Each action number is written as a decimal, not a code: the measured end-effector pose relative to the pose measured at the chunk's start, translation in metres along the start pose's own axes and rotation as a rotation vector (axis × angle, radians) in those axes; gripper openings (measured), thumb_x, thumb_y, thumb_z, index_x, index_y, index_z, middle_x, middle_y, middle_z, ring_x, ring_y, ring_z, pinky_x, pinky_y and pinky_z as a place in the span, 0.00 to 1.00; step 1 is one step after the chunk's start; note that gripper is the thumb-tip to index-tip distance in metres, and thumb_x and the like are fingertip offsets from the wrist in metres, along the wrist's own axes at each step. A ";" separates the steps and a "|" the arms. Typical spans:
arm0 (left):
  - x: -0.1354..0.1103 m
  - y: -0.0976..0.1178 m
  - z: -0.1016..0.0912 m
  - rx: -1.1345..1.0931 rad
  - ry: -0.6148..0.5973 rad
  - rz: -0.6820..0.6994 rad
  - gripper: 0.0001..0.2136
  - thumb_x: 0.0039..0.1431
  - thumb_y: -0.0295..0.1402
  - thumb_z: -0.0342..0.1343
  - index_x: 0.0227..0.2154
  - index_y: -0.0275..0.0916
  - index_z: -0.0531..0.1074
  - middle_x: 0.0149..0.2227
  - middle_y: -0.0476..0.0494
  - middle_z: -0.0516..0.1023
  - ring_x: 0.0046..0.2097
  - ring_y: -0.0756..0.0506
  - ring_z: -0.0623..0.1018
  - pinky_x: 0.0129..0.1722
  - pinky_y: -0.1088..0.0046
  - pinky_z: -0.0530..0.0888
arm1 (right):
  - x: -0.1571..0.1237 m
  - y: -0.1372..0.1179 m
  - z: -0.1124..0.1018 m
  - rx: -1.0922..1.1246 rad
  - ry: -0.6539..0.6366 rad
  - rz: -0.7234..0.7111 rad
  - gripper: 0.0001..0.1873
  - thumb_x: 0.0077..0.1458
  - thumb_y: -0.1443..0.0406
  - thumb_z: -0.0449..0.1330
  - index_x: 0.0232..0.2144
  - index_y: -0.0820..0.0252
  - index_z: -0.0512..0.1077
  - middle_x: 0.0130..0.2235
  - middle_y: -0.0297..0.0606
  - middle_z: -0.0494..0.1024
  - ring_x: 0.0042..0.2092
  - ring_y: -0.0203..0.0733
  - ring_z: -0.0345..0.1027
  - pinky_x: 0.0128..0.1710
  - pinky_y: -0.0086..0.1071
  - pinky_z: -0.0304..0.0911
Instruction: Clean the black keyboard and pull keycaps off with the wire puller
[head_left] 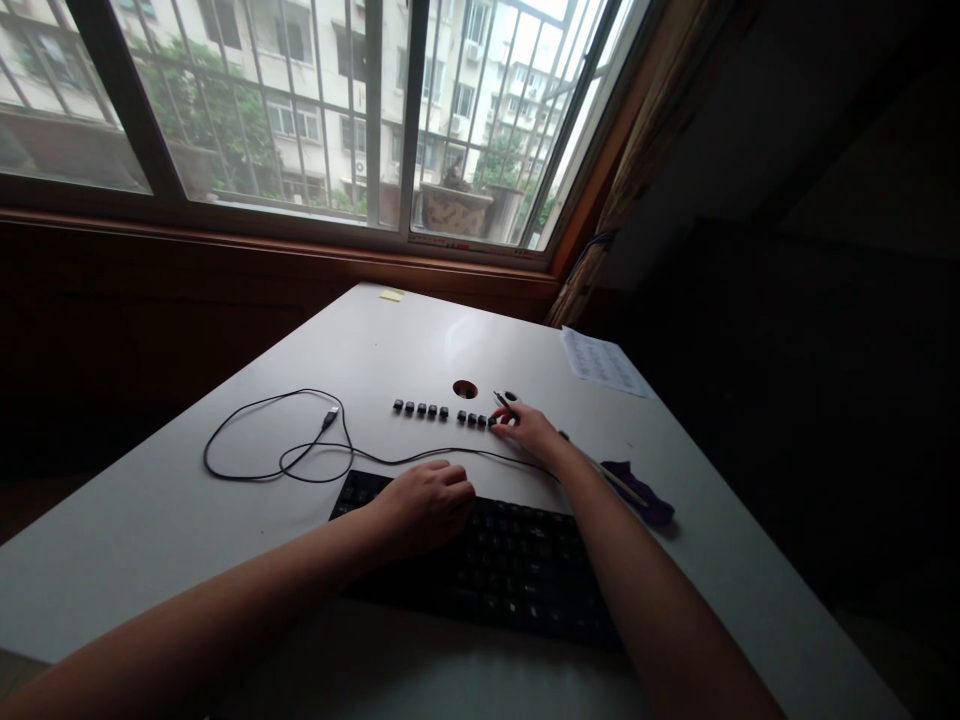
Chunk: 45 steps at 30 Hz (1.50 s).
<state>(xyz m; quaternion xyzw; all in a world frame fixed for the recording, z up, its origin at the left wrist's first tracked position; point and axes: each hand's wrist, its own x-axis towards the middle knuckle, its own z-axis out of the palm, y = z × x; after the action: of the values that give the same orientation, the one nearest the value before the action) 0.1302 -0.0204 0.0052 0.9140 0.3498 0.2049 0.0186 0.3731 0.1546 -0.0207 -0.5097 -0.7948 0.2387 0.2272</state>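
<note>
A black keyboard [517,560] lies on the white table, partly under my forearms. My left hand [431,500] rests on its upper left part with the fingers curled closed; whatever they may hold is hidden. Beyond the keyboard stands a row of small black keycaps [421,410], split by a gap. At the row's right end my right hand [525,430] pinches the last keycap [493,422] between its fingertips. A thin dark pen-like stick [506,404] also sits in this hand, its tip pointing up and left.
A black cable [247,478] loops on the left, ending in a USB plug [330,417]. Behind the row are a round table hole [465,389] and a small white ring-shaped thing [512,397]. A purple cloth [656,508], printed paper [604,362] and yellow note [391,295] lie farther out.
</note>
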 end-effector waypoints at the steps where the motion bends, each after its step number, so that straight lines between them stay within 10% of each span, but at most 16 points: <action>1: 0.000 0.000 0.001 0.000 0.004 0.005 0.05 0.63 0.28 0.53 0.37 0.38 0.74 0.37 0.44 0.76 0.36 0.45 0.73 0.38 0.69 0.71 | 0.000 0.000 0.000 0.001 -0.004 0.000 0.15 0.48 0.61 0.67 0.40 0.57 0.79 0.33 0.34 0.78 0.33 0.39 0.67 0.37 0.33 0.61; 13: 0.000 -0.001 0.001 -0.013 0.015 0.000 0.05 0.63 0.28 0.53 0.36 0.38 0.74 0.37 0.44 0.76 0.37 0.44 0.73 0.39 0.68 0.71 | 0.007 -0.011 0.005 -0.031 -0.029 0.017 0.20 0.47 0.56 0.67 0.43 0.55 0.80 0.24 0.27 0.64 0.28 0.36 0.59 0.31 0.31 0.54; 45: 0.000 -0.002 0.002 -0.017 0.019 0.006 0.04 0.63 0.27 0.54 0.35 0.38 0.74 0.37 0.44 0.76 0.37 0.45 0.72 0.39 0.68 0.71 | 0.008 0.009 0.002 -0.019 -0.039 0.060 0.18 0.46 0.56 0.67 0.41 0.55 0.81 0.26 0.29 0.68 0.29 0.37 0.61 0.31 0.30 0.55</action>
<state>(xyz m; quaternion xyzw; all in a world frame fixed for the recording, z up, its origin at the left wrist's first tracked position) 0.1294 -0.0187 0.0032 0.9129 0.3453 0.2167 0.0222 0.3753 0.1648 -0.0273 -0.5308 -0.7855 0.2478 0.1994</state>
